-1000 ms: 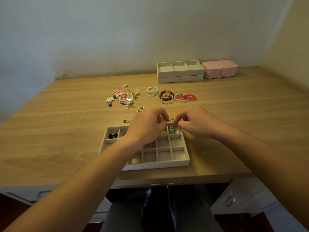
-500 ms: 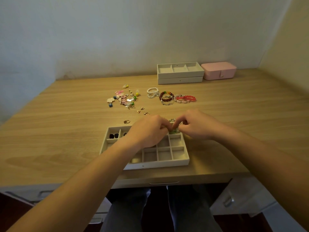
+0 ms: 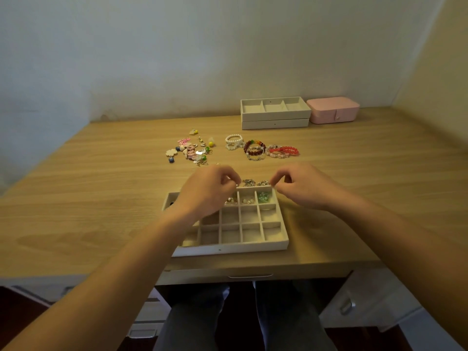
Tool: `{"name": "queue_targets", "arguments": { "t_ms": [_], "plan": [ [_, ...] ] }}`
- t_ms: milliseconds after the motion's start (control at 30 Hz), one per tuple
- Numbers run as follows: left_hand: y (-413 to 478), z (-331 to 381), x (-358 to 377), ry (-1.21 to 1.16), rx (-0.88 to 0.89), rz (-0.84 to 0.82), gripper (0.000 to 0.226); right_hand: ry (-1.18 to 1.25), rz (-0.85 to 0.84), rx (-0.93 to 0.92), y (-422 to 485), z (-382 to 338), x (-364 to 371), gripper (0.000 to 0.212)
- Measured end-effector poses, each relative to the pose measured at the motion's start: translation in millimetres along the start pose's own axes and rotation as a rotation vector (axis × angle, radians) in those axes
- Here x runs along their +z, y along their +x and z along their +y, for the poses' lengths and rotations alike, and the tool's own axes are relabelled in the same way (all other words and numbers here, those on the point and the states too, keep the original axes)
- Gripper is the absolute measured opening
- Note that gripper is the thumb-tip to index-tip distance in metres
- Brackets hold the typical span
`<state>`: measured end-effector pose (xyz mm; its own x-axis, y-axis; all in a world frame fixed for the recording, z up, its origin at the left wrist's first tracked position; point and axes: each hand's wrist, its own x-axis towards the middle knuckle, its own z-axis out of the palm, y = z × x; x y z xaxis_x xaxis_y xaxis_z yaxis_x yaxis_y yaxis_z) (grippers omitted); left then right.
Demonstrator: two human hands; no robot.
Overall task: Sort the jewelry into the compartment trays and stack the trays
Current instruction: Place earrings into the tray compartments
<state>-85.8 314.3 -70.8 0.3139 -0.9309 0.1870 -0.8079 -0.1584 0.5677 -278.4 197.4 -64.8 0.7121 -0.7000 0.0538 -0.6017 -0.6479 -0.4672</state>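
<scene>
A white compartment tray lies near the table's front edge. Its far right cell holds green pieces, and the cells to the left hold pale and gold pieces. Just past the tray's far rim lies a small cluster of silver jewelry. My left hand hovers over the tray's far left part, thumb and forefinger pinching the cluster's left end. My right hand pinches its right end. Loose charms and earrings and bead bracelets lie farther back.
Two stacked white trays and a pink jewelry box stand against the back wall. A red bracelet and a pearl bracelet lie mid-table. Drawers sit below the table's front edge, and my knees are under it.
Both hands have drawn apart from over the green pieces' cell and moved to the silver cluster beyond the tray's far rim. The green pieces now lie uncovered in their cell.
</scene>
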Motion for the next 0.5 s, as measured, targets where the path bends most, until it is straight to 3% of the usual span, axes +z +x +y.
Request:
{"name": "queue_targets", "arguments": {
  "t_ms": [233,500],
  "plan": [
    [-3.7,-39.0,-25.4,0.179,-0.182,0.028,0.017,0.022,-0.071,0.067,5.6,-7.6,21.6,0.037],
    [-18.9,-70.6,-39.0,0.165,-0.248,0.04,0.011,-0.033,-0.086,0.052,19.7,-28.4,34.2,0.028]
  ]
}}
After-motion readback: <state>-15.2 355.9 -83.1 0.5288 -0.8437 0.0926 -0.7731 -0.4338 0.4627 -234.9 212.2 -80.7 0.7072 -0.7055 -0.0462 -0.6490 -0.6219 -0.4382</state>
